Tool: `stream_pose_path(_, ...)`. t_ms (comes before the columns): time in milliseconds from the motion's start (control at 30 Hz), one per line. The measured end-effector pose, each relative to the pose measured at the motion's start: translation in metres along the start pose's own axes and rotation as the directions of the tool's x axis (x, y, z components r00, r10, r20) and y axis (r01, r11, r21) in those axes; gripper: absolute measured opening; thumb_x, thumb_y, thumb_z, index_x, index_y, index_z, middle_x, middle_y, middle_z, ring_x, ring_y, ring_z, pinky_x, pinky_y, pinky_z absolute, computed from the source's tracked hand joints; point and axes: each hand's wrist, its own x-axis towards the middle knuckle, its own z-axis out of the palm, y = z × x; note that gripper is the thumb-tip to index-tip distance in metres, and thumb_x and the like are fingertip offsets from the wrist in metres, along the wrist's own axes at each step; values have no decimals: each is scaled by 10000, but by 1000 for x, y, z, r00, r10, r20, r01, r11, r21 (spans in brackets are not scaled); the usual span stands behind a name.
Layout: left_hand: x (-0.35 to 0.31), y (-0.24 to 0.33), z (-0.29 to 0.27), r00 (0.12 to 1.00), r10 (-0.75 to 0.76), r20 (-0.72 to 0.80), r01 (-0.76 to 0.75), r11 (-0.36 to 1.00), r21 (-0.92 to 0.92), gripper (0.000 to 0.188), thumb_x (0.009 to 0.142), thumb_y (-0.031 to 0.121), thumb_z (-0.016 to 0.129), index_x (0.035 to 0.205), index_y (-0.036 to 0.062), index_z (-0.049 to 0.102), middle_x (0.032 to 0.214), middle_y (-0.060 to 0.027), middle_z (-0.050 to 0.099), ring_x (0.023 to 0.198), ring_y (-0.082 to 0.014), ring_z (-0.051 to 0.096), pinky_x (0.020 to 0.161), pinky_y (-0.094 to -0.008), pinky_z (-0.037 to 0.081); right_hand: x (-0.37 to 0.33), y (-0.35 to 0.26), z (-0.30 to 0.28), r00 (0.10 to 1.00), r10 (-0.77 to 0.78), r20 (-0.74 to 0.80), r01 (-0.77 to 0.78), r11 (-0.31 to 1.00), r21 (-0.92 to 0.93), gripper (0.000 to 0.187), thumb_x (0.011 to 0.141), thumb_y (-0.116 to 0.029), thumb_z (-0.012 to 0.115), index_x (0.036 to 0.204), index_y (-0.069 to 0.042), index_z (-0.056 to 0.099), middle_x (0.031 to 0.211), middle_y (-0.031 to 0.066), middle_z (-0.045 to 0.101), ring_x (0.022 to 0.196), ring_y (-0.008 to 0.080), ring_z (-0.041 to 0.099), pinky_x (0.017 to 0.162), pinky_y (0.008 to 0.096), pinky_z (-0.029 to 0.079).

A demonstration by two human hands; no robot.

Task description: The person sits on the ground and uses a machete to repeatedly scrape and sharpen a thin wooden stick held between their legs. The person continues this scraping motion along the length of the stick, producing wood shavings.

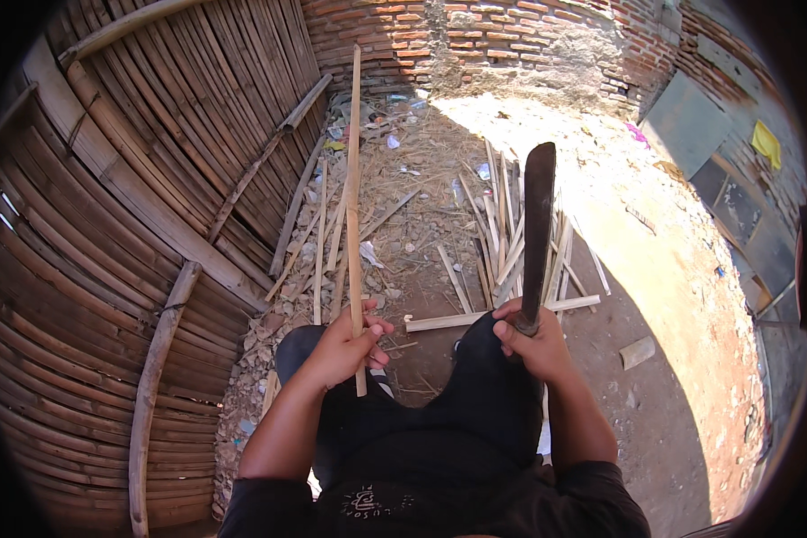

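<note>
The person sits on the dirt with knees up in dark trousers (475, 403). The left hand (345, 345) is closed around a long thin bamboo strip (355, 197), gripping it near its lower end so that it stands almost upright and reaches far up toward the brick wall (511, 45). The right hand (533, 341) is wrapped tight around the handle of a machete (538, 224), its dark blade pointing up and away, well apart from the strip. On the ground beyond the knees lies a loose pile of split bamboo slats (502, 242), with scraps and litter around. A woven bamboo fence (134, 197) fills the left side.
</note>
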Motion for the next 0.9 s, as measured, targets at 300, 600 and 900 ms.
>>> stream_pose_path(300, -148, -102, -45, 719, 96, -689, 105, 964, 244, 242, 1035, 261, 636, 1086, 25, 608, 798, -60, 632, 603, -134, 581, 573, -327, 480, 73, -12, 55, 945, -245, 217, 308, 891, -335, 424, 856, -378, 837, 1004, -2, 706, 838, 136, 736, 809, 221, 727, 769, 361, 544)
stream_pose_path(600, -171, -126, -24, 691, 156, -706, 321, 809, 493, 512, 1065, 480, 504, 909, -1, 583, 704, -225, 633, 679, -423, 661, 625, -490, 479, 144, -9, 120, 804, -185, 565, 549, 594, -588, 463, 827, -460, 797, 1014, -44, 717, 789, 211, 692, 782, 415, 688, 722, 500, 524)
stream_pose_path(900, -166, -117, -16, 769, 193, -609, 365, 650, 667, 483, 1062, 448, 524, 830, 24, 532, 652, -230, 609, 636, -483, 632, 563, -535, 456, 157, 33, 106, 821, -71, 566, 532, 452, -716, 425, 834, -442, 776, 1050, -79, 726, 813, 204, 712, 868, 417, 704, 776, 516, 542)
